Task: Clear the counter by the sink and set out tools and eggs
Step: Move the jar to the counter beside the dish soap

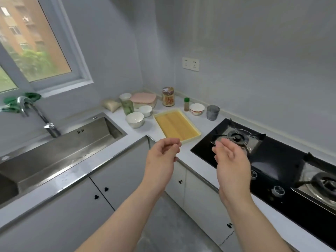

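Observation:
A yellow tray (177, 126) lies on the white counter (183, 151) in the corner between the sink (60, 150) and the gas hob (272, 160). My left hand (161, 159) hovers in the air just in front of the tray's near edge, fingers loosely curled, holding nothing. To its right, my right hand (231, 160) is raised over the counter edge by the hob's left burner, fingers relaxed and empty. Behind the tray stand white bowls (135, 119), a pink-lidded box (144, 99), a brown jar (168, 96) and a small spice bottle (186, 104). No eggs are visible.
A patterned bowl (197, 109) and a grey cup (212, 112) stand by the back wall. A green-labelled glass (127, 106) and a rice bag (111, 104) sit near the sink. The tap (39, 115) carries a green cloth. Grey cabinets (112, 186) lie below.

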A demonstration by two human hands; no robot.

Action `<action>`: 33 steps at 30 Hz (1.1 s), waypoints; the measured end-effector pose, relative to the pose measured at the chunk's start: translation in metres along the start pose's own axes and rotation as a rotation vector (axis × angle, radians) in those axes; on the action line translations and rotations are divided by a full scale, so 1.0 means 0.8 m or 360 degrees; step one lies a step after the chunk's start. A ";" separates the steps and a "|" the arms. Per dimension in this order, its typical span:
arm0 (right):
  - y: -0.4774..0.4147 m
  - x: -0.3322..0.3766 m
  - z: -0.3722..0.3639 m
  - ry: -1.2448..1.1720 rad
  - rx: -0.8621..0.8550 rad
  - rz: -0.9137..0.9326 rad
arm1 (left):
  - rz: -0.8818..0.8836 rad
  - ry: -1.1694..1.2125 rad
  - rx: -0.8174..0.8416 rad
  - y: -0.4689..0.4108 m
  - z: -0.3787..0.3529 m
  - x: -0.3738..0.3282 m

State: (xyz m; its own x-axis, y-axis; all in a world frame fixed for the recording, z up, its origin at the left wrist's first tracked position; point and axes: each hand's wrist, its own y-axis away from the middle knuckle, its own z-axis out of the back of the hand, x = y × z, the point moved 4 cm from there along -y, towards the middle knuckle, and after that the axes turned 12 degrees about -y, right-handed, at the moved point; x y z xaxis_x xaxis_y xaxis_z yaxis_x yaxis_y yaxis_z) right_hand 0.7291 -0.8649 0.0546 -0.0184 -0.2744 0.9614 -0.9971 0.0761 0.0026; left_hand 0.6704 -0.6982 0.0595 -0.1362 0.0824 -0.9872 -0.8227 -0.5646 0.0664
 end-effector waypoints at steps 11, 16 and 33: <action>-0.123 -0.074 -0.158 0.0164 0.0204 -0.0004 | 0.0057 0.0014 -0.0071 -0.182 0.060 0.026; -0.229 -0.106 -0.232 0.0236 0.0293 -0.0036 | 0.0089 -0.0072 -0.0138 -0.303 0.065 0.029; -0.580 -0.240 -0.475 0.1260 0.0634 -0.0153 | 0.0404 0.0174 0.0034 -0.650 0.075 0.061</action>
State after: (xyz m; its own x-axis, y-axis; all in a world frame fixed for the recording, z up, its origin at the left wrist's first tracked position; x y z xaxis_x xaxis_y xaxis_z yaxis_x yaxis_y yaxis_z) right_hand 1.2233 -0.4831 -0.0264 -0.0241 0.4917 0.8705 -0.9462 -0.2922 0.1388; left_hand 1.0581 -0.3513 -0.0146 -0.2802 -0.1493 -0.9483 -0.7813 -0.5385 0.3156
